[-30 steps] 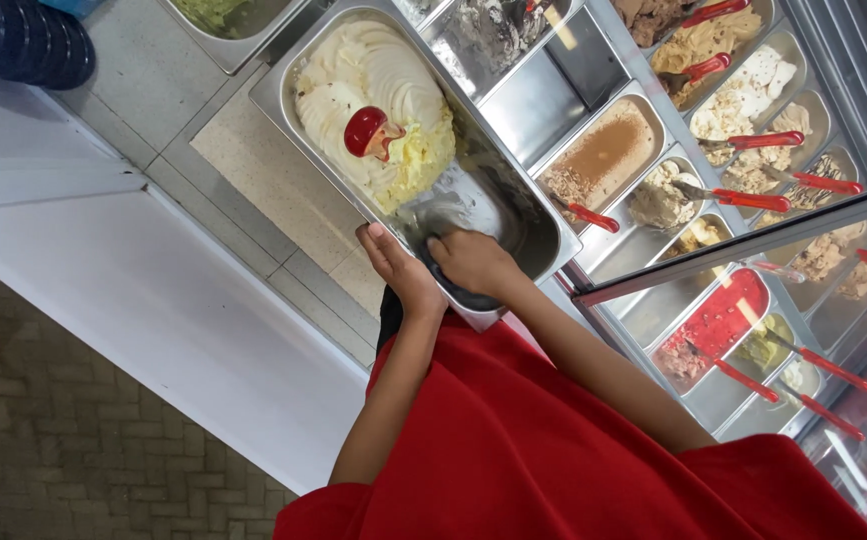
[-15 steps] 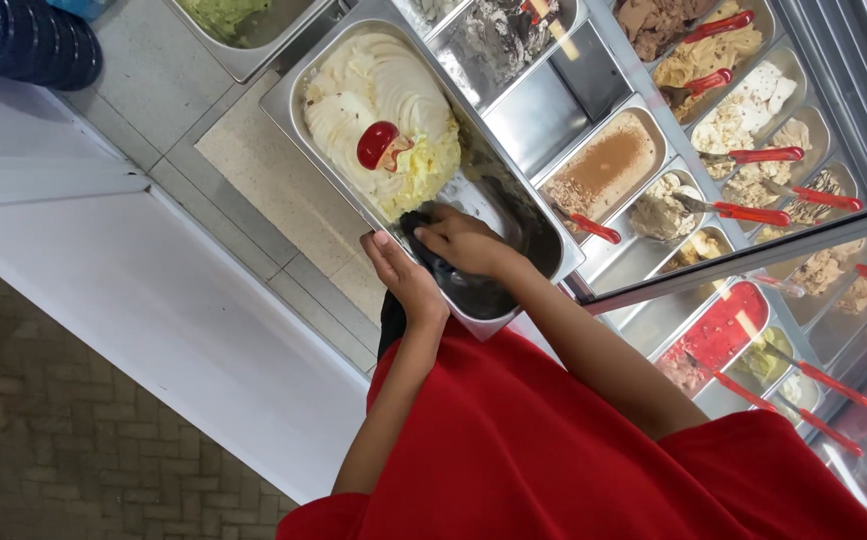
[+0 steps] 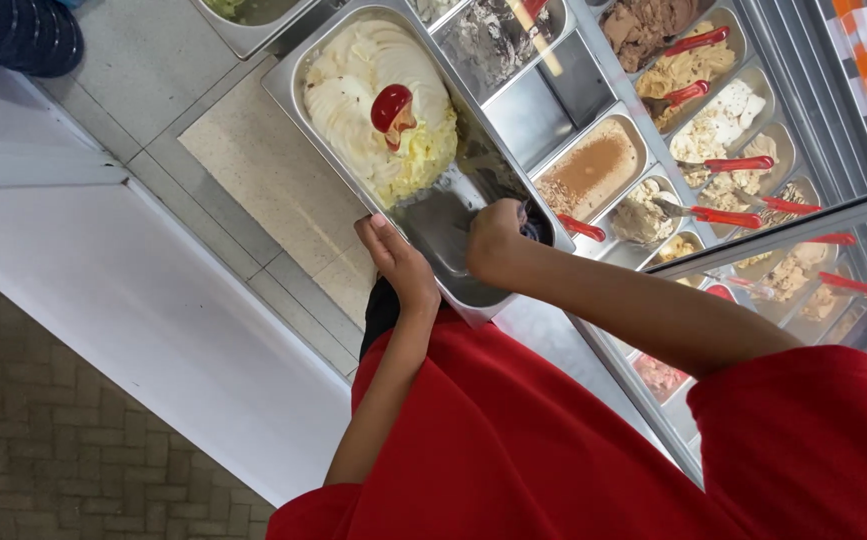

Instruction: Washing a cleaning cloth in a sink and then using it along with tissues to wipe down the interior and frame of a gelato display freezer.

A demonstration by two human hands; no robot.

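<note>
My left hand (image 3: 401,262) grips the near rim of a long steel pan (image 3: 293,70). The pan's far half holds pale cream ice cream (image 3: 373,110) with a red scoop (image 3: 391,105) stuck in it; the near half is bare metal. My right hand (image 3: 495,240) reaches into that bare part, fingers closed on a dark cloth (image 3: 533,222) pressed to the pan's inside wall. Both arms come out of red sleeves.
To the right is a display freezer with several steel tubs of ice cream, among them a brown one (image 3: 593,165), and red-handled spatulas (image 3: 743,163). A glass edge (image 3: 783,230) crosses it. A white counter (image 3: 103,270) lies left, a brick floor (image 3: 33,440) below.
My right hand with the dark cloth has moved from the pan's near end to its right-hand inner wall. The left hand keeps its grip on the rim.
</note>
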